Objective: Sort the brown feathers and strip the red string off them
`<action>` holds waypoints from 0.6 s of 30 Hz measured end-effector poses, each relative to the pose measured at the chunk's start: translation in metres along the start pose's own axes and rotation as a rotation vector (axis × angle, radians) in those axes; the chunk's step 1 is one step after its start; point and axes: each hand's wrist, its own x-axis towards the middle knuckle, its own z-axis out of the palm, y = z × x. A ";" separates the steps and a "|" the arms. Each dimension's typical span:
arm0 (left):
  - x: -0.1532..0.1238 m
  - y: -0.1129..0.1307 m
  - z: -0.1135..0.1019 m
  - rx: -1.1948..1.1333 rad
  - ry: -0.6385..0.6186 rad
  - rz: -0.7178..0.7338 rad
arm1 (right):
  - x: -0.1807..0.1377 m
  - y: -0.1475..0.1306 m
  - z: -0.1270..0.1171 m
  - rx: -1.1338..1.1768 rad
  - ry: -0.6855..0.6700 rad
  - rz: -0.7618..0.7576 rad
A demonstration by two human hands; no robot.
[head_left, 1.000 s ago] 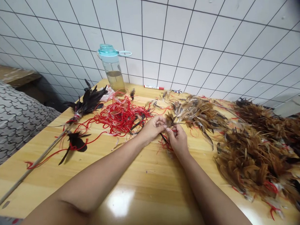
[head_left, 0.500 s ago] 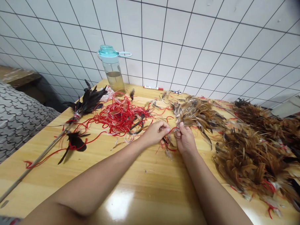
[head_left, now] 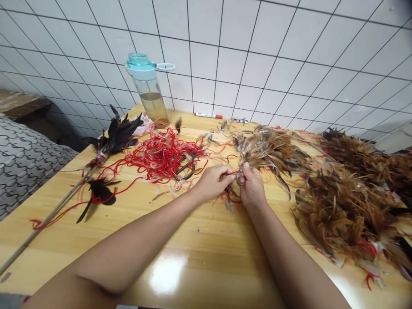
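Left hand (head_left: 214, 180) and right hand (head_left: 253, 184) drawn apart since a second ago; red thread (head_left: 233, 173) now spans the gap

Head view, progress: judged partly complete. Brown feather bundles (head_left: 345, 212) showing red ties lie right of the right hand; dark feathers (head_left: 118, 133) are bound to a stick (head_left: 51, 218) well left of the left hand. Apparently outstanding: the feather heap (head_left: 274, 151) just beyond the right hand and the tangle of cord (head_left: 158, 152) beyond and left of the left hand.

Head view, hands: both closed. The left pinches one end of the thread; the right grips the other between thumb and curled fingers. Whether the right also holds quills cannot be determined; its fingers hide them.
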 end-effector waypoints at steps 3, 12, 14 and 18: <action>0.000 0.000 -0.001 0.024 -0.002 -0.009 | 0.001 0.001 0.000 0.026 0.003 -0.012; 0.000 0.001 -0.001 0.055 0.027 0.009 | 0.006 0.002 -0.006 0.100 0.027 -0.001; -0.001 0.002 -0.001 0.076 0.042 0.035 | 0.007 0.002 -0.005 0.128 0.038 0.009; -0.001 0.004 -0.001 0.081 0.124 0.060 | 0.004 -0.001 -0.002 0.104 0.020 -0.003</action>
